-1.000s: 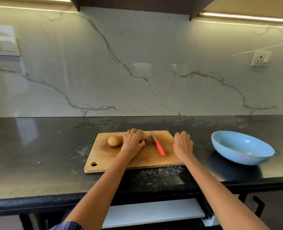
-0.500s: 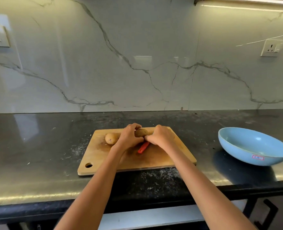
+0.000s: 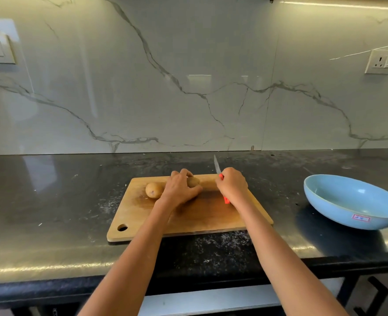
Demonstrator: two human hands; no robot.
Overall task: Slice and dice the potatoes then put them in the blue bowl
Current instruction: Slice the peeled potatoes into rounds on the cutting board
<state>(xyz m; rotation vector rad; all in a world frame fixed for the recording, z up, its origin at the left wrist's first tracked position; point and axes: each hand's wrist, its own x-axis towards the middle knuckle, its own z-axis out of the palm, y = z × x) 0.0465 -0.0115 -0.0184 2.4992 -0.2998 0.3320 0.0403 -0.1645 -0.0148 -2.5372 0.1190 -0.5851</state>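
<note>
Two potatoes lie toward the far edge of a wooden cutting board (image 3: 188, 220) that sits on the dark worktop (image 3: 51, 213), with the blue bowl (image 3: 352, 201) well apart to the right and nothing visible in it. The left hand (image 3: 180, 190) curls over the right-hand potato (image 3: 193, 181), pinning it against the board; the left-hand potato (image 3: 153, 189) lies free just beside that hand. The right hand (image 3: 232, 185) grips the red handle of a knife (image 3: 220, 179), blade tilted up and away, clear of the potato. Both potatoes look whole and unpeeled, so cutting has probably not begun, though the hand hides much of the held one. A potato is dense, stiff and rounded, likely to roll under the blade; it is best held from above, fingertips tucked back from the cut line, and halved first to give a flat face.
</note>
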